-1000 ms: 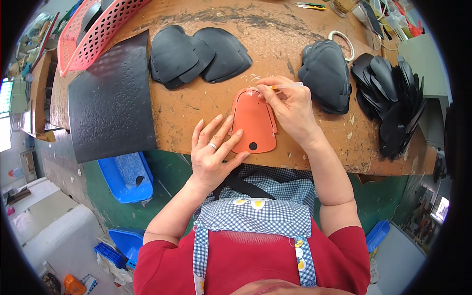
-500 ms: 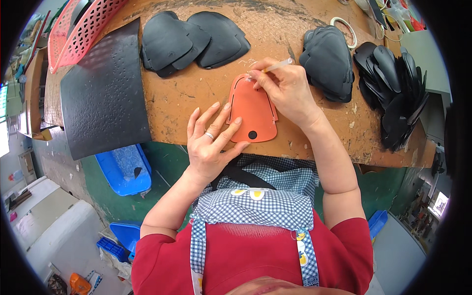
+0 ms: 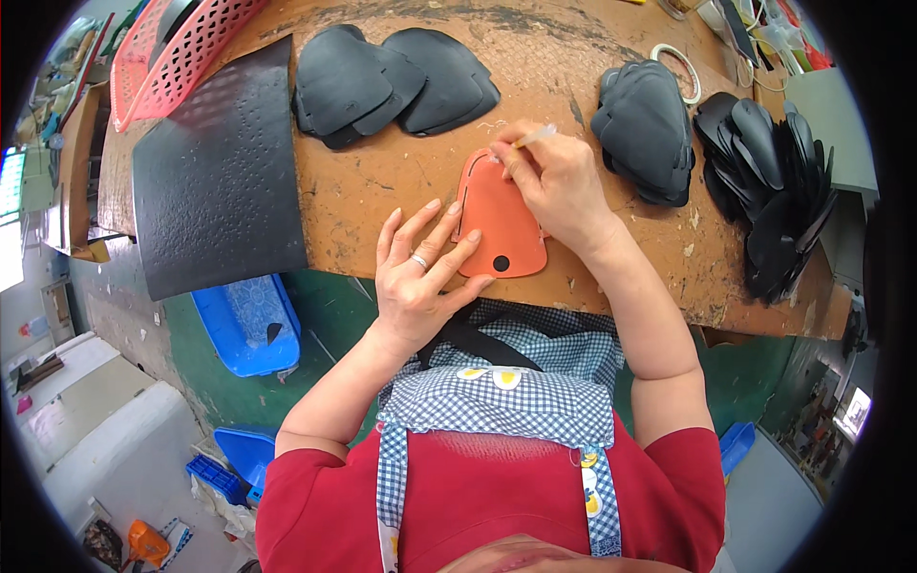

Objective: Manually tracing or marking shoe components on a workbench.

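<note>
An orange, rounded flat template (image 3: pixel 499 215) with a curved slot and a black dot lies on the worktable near its front edge. My left hand (image 3: pixel 416 272) rests on the template's left side, fingers spread, with a ring on one finger. Pinched in my right hand (image 3: pixel 564 181) is a slim pen-like stick (image 3: pixel 535 137) with a pale, translucent end. Its tip is hidden by my fingers at the template's upper end. My right hand covers the template's upper right edge.
Black cut pieces lie in stacks (image 3: pixel 344 86) at the far left, in a pile (image 3: pixel 645 134) on the right and in a loose bundle (image 3: pixel 769 191) beyond it. A black textured sheet (image 3: pixel 224 181) overhangs the table's front edge. A pink basket (image 3: pixel 181 57) and tape roll (image 3: pixel 680 67) stand farther back.
The whole scene has shifted slightly to the right in view. My right hand has moved a little down along the template's right side, covering more of its edge. My left hand stays on it.
</note>
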The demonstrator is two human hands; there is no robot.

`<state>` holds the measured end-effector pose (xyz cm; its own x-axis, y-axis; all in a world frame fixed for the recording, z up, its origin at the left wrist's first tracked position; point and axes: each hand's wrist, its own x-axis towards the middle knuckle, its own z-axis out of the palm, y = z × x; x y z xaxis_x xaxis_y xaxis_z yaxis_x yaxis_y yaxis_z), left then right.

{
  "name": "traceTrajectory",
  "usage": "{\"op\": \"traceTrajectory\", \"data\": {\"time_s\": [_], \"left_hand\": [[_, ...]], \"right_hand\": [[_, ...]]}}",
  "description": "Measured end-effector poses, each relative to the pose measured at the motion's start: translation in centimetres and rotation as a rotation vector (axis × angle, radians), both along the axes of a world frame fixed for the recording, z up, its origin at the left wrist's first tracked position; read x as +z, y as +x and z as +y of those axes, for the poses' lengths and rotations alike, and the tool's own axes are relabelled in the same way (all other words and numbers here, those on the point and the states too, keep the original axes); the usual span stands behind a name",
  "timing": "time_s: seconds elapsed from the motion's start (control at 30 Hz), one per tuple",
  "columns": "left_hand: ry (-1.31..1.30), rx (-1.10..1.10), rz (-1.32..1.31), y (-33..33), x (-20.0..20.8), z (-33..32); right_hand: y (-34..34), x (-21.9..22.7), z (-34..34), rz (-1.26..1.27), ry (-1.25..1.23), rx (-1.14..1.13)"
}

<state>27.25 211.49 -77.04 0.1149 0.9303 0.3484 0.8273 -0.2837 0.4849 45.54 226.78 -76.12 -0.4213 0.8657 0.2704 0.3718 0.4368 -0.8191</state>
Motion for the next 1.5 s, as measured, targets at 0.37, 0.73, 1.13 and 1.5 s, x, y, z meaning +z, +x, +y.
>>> {"op": "traceTrajectory", "data": {"time_s": [0.37, 0.73, 1.13, 1.5], "left_hand": [[0.006, 0.001, -0.016, -0.4, -0.5, -0.1], [-0.007, 0.003, -0.025, 0.1, -0.1, -0.2], [-0.024, 0.001, -0.021, 0.0, 0.3, -0.1], [-0.01, -0.025, -0.005, 0.7, 1.3, 0.1]], "right_hand": [[-0.8, 1.9, -2.9, -0.09, -0.007, 0.397], [-1.0, 1.0, -1.4, 0.02, -0.053, -0.092], [3.4, 3.3, -8.7, -0.132, -0.162, -0.235], [3.0, 2.8, -5.9, -0.415, 0.236, -0.208]]}}
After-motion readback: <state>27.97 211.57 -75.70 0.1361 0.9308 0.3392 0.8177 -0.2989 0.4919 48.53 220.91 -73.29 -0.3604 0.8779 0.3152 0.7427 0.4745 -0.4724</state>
